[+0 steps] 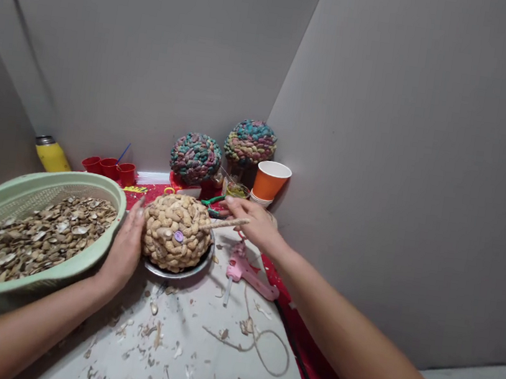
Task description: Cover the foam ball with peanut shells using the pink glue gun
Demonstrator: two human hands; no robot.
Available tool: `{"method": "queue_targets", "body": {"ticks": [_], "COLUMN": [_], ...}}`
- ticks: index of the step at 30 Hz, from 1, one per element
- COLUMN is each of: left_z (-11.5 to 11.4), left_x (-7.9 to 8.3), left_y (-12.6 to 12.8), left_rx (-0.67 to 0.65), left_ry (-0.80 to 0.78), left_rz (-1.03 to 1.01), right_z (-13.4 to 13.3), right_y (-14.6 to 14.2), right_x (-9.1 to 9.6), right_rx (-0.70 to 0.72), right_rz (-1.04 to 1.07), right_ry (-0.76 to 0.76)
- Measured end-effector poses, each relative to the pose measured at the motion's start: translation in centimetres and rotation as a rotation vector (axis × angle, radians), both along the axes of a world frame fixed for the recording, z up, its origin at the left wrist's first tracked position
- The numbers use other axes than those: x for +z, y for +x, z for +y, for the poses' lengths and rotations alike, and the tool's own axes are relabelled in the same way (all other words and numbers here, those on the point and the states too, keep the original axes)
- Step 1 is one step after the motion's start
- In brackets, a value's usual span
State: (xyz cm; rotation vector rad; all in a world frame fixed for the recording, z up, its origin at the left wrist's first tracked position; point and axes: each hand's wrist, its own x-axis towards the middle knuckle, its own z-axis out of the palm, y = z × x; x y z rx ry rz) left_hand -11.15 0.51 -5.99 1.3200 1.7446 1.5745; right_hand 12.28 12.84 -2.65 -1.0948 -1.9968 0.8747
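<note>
A dome covered in peanut shells (176,231) sits in a shallow metal dish (185,272) near the middle of the table. My left hand (125,248) rests flat against the dome's left side, fingers stretched upward. My right hand (251,220) is to the right of the dome, fingers pinched on a thin twine-wrapped stick (228,223) whose tip touches the dome's right side. A small purple spot (178,236) shows on the front of the dome.
A green colander of shells (31,227) stands at left. A pink glue gun (248,273) and loose cord (259,347) lie right of the dish. At the back stand two painted domes (195,156), an orange paper cup (270,181), red cups (110,167) and a yellow bottle (52,155). Shell scraps litter the table.
</note>
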Motion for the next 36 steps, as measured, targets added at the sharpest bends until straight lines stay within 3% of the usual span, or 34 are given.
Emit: {"method": "queue_targets", "body": {"ticks": [5, 7, 10, 15, 19, 25, 31, 34, 36], "left_z": [-3.6, -5.2, -7.3, -9.6, -10.6, -10.7, -9.8, -9.4, -9.0], "left_x": [-0.1, -0.6, -1.6, -2.3, -2.0, -2.1, -2.0, -1.9, -1.8], "left_y": [-0.6, -1.0, -1.6, -2.4, -2.7, -4.0, -4.0, -3.7, -3.5], "left_rx": [-0.039, -0.075, -0.142, -0.227, -0.267, -0.331, -0.463, -0.535, -0.564], "left_ry": [-0.040, -0.038, -0.002, 0.105, 0.221, 0.194, 0.294, 0.270, 0.225], "left_rz": [0.154, 0.176, 0.192, 0.201, 0.234, 0.521, 0.742, 0.775, 0.784], "right_z": [-3.3, -4.7, -6.4, -8.2, -8.5, -7.9, -7.7, -7.6, -7.5], "right_y": [3.9, 5.3, 6.8, 7.2, 6.8, 7.0, 7.6, 8.4, 9.2], "right_x": [2.6, 3.3, 3.1, 0.2, -2.2, -4.2, -5.1, -4.8, -4.1], "right_rx": [-0.118, -0.142, -0.122, -0.065, -0.023, -0.022, 0.026, 0.016, 0.002], "right_rz": [0.279, 0.268, 0.003, -0.718, -0.909, -0.918, -0.824, -0.666, -0.442], "right_ry": [-0.006, 0.049, 0.133, 0.163, 0.177, 0.147, 0.160, 0.127, 0.067]}}
